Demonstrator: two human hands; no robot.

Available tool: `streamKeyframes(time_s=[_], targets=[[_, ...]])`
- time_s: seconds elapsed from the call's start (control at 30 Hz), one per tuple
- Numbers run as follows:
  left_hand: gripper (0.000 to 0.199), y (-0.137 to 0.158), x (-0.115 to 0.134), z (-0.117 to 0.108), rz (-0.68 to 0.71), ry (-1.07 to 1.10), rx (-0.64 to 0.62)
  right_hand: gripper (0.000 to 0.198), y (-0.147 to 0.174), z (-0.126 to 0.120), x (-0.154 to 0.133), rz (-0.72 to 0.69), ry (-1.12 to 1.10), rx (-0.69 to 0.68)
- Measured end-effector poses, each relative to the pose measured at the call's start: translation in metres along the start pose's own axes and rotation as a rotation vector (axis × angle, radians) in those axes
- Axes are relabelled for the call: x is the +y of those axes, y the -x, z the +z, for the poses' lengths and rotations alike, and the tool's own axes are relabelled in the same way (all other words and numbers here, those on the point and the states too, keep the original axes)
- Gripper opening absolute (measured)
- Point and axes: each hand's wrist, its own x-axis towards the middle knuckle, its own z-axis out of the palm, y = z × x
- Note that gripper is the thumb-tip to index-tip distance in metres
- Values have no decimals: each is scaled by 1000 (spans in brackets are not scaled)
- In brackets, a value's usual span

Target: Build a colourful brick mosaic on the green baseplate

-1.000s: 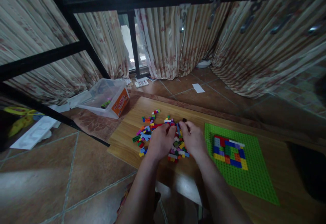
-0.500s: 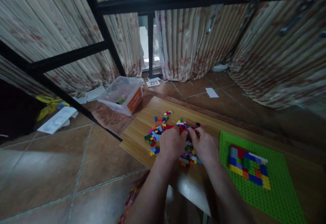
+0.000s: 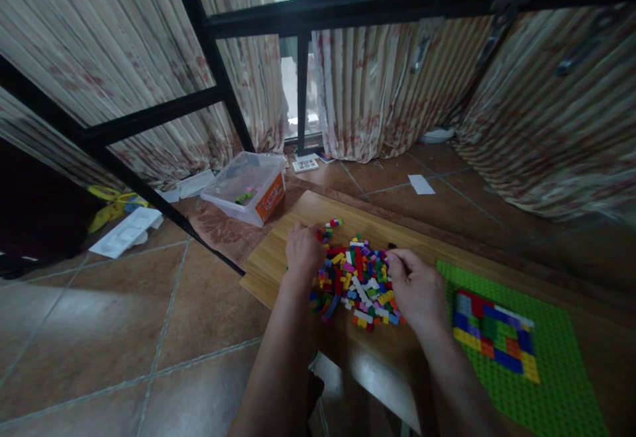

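Note:
A pile of small toy building bricks (image 3: 358,278) in many colours lies between my hands. My left hand (image 3: 304,251) is over the pile's left edge, beside a red brick (image 3: 318,232). Its fingertips are mostly hidden behind the hand, so I cannot tell whether they grip anything. On the pile's right side, my right hand (image 3: 416,286) is closed in a pinch, thumb against fingers. Whatever is between those fingertips is too small to make out. Right of that hand, a green baseplate (image 3: 561,344) carries a flat patchwork of joined bricks (image 3: 494,334).
The bricks and baseplate rest on a low wooden table (image 3: 278,245). Beyond its left end, a clear plastic bin (image 3: 233,192) with an orange label holds a few pieces. A black metal frame (image 3: 362,16) crosses above, before striped curtains (image 3: 377,93). White packaging (image 3: 126,232) lies on the tiled floor.
My left hand has moved left from the pile's middle to its left edge. My right hand has drawn slightly right, uncovering the central bricks. The camera view has shifted slightly.

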Motion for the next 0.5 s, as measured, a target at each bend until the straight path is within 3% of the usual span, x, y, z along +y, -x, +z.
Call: streamKeyframes(time_s=[0.2, 0.37, 0.5], targets=[[27, -5, -3, 6, -8, -52, -11, 38, -1, -7, 1, 27, -101, 30], [20, -7, -2, -5, -14, -50, -11, 35, 0, -15, 1, 34, -124, 34], [21, 6, 9, -22, -47, 214, 46, 31, 3, -24, -2, 36, -162, 69]])
